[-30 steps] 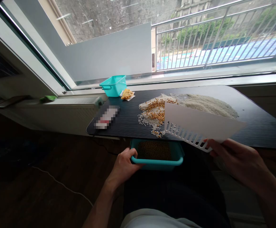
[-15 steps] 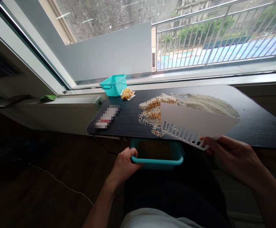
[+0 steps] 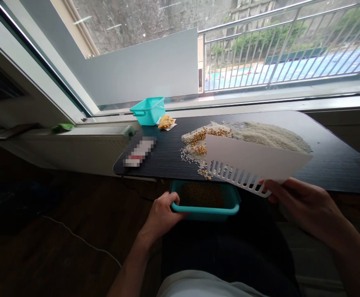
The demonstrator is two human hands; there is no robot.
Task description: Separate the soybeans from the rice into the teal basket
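Note:
My left hand (image 3: 163, 212) grips the near left rim of a teal plastic bin (image 3: 207, 210), held just below the table's front edge. Yellow-brown beans (image 3: 202, 194) cover the bin's bottom. In my right hand (image 3: 303, 202) is a flat white slotted scraper (image 3: 254, 159), pinched at its lower right corner. Its slots point down and left, over the table's front part. Behind the scraper a pile of white rice (image 3: 272, 134) spreads across the tabletop, partly hidden by it. Golden beans (image 3: 201, 135) are mixed into the rice at the pile's left end.
A second teal bin (image 3: 150, 112) stands at the table's back left, with a crumpled yellow cloth-like piece (image 3: 166, 122) beside it. A blurred-out flat object (image 3: 139, 152) lies on the dark table (image 3: 170, 159) at left. A radiator (image 3: 102, 144) and window adjoin the table.
My right hand has shifted the white scraper slightly to the left. The left hand and the bin stay where they were.

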